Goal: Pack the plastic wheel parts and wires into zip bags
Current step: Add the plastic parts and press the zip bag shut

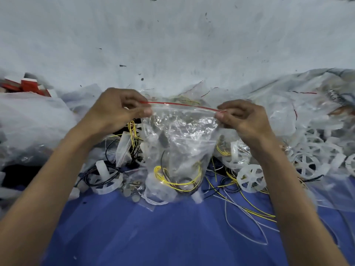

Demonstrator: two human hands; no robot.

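The left hand (119, 110) and right hand (244, 120) each pinch one end of the red seal strip (182, 105) atop the zip bag (178, 135) at frame centre. Yellow wires (178, 182) coil inside, perhaps beside a white part. A plastic wheel (250, 177) lies lower right.

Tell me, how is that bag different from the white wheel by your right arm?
The zip bag is clear and crinkly; the wheel is white with spokes. The left hand and right hand pinch the bag up; the wheel lies loose on the blue cloth. Both look plastic.

Blue sheet (153, 237), perhaps cloth, bears plastic wheels (251, 178), loose wires (249, 210).
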